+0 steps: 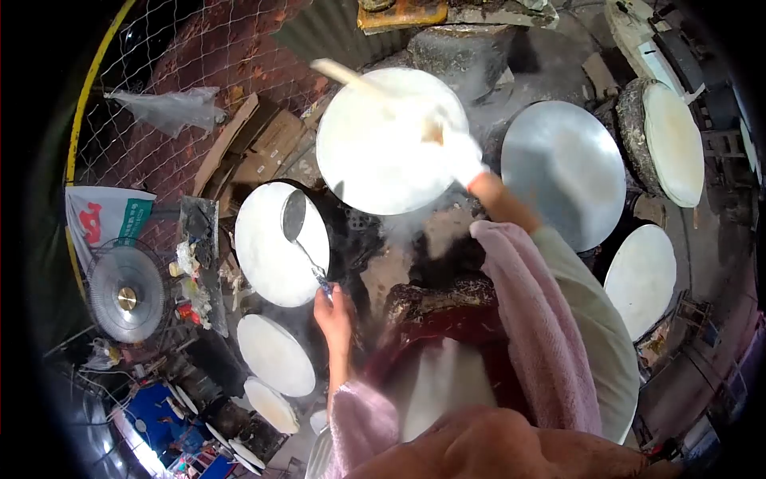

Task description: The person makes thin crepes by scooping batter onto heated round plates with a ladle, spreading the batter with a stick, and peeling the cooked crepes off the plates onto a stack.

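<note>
My left hand [333, 310] is closed around the handle of a metal ladle [294, 217]. The ladle's round bowl hangs over a white-covered round griddle [267, 259] on the left. My right hand [463, 157], washed out by glare and blurred, reaches over the large bright round griddle [375, 176] in the middle. It looks closed on a pale wooden stick [341, 73], whose far end pokes past the griddle's upper left rim. Glare hides most of the stick's length and the surface of that griddle.
A bare-looking grey griddle [562, 172] stands right of my right forearm. Farther right are a stack of pale round sheets [674, 144] and a white round griddle [641, 279]. Lower left sit another white griddle [275, 355] and a fan [126, 295]. Wire netting [191, 64] borders the upper left.
</note>
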{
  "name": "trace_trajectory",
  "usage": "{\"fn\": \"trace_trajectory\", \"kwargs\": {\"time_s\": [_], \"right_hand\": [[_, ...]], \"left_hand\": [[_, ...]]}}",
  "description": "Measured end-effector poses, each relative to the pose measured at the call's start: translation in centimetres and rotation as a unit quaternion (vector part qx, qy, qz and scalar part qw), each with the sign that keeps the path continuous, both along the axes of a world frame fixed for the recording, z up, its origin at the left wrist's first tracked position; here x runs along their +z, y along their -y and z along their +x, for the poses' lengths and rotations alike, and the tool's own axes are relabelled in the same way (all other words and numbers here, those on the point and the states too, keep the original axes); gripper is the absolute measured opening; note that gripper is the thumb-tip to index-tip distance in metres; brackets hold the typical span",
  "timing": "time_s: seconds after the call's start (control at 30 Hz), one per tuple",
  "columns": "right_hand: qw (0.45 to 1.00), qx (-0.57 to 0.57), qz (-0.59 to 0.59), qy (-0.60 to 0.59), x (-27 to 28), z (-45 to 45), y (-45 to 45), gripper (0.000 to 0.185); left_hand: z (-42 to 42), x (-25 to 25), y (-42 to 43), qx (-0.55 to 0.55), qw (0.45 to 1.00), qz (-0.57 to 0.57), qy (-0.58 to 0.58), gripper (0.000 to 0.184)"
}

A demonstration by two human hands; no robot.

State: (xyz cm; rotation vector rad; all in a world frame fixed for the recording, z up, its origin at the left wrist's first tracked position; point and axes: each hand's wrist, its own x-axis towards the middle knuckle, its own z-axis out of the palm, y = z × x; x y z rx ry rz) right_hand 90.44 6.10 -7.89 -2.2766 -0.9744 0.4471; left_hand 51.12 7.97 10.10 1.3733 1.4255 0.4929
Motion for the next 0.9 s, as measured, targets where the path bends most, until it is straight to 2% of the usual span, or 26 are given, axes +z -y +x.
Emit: {"fn": "trace_trajectory", "kwargs": {"time_s": [0.03,0.07,0.1,0.13,0.17,0.2,0.27,0.3,0.4,0.43,0.47,0.5,0.53,0.57,0.63,0.7,0.77,0.83,0.87,0.9], "right_hand": [[0.978,0.030,0.158,-0.131,4.2,-2.6,3.1,0.060],[0.979,0.040,0.188,-0.070,6.9,-4.3,5.8,0.065],[0.931,-0.037,0.247,-0.267,5.4,-6.1,8.3,0.063],[0.876,-0.111,0.314,-0.349,4.3,-7.6,10.5,0.059],[0.893,-0.192,0.279,-0.297,2.4,-8.6,12.3,0.054],[0.866,-0.194,0.201,-0.415,-1.2,-8.8,14.3,0.046],[0.758,-0.245,0.180,-0.577,2.3,-10.6,15.9,0.038],[0.715,-0.234,0.212,-0.623,3.7,-10.6,15.8,0.039],[0.806,-0.218,0.211,-0.509,3.4,-7.6,15.4,0.036],[0.813,-0.229,0.208,-0.494,4.0,-6.2,15.4,0.034],[0.811,-0.220,0.240,-0.486,0.6,-5.4,15.3,0.037],[0.821,-0.203,0.175,-0.505,1.7,-4.7,15.4,0.037],[0.826,-0.186,0.109,-0.521,3.9,-4.3,15.7,0.038],[0.831,-0.175,0.102,-0.517,5.3,-4.5,15.9,0.038],[0.840,-0.157,0.090,-0.511,7.0,-5.9,16.1,0.038],[0.873,-0.172,0.138,-0.434,4.0,-7.7,17.7,0.039],[0.876,-0.228,0.191,-0.380,2.8,-10.4,18.8,0.041],[0.852,-0.232,0.192,-0.429,2.1,-14.1,17.6,0.041],[0.839,-0.233,0.196,-0.451,1.8,-15.8,16.2,0.041],[0.812,-0.260,0.176,-0.492,3.7,-17.3,13.9,0.036]], "left_hand": [[0.4,-0.2,0.0,0.000,1.000,0.001,0.018,0.011],[1.0,0.0,0.1,-0.009,1.000,-0.001,0.019,0.012],[1.7,0.3,0.2,-0.017,1.000,-0.003,0.021,0.013],[2.2,0.4,0.4,-0.024,0.999,-0.006,0.020,0.015],[2.6,0.1,0.4,-0.031,0.999,-0.008,0.024,0.016],[3.3,-0.1,0.3,-0.035,0.999,-0.003,0.012,0.016],[5.4,-0.3,0.1,-0.039,0.998,-0.024,0.033,0.017],[6.3,-0.8,-0.5,-0.059,0.997,-0.028,0.029,0.019],[10.4,-2.0,-3.5,-0.125,0.990,-0.020,0.065,0.018],[11.9,-3.3,-5.2,-0.151,0.983,-0.022,0.098,0.017],[13.6,-3.8,-6.9,-0.186,0.979,-0.008,0.088,0.018],[15.9,-3.8,-8.4,-0.194,0.978,-0.029,0.070,0.019],[17.9,-4.7,-10.2,-0.206,0.969,-0.067,0.117,0.019],[20.3,-5.4,-11.9,-0.224,0.960,-0.090,0.145,0.018],[24.3,-7.3,-14.8,-0.273,0.953,-0.073,0.113,0.017],[27.2,-9.0,-16.7,-0.298,0.940,-0.132,0.098,0.017],[27.5,-9.9,-17.0,-0.324,0.927,-0.170,0.078,0.015],[26.0,-9.3,-15.9,-0.353,0.915,-0.187,0.049,0.014],[25.0,-8.9,-15.3,-0.353,0.900,-0.247,0.058,0.014],[24.0,-8.6,-14.6,-0.339,0.896,-0.279,0.066,0.014]]}}
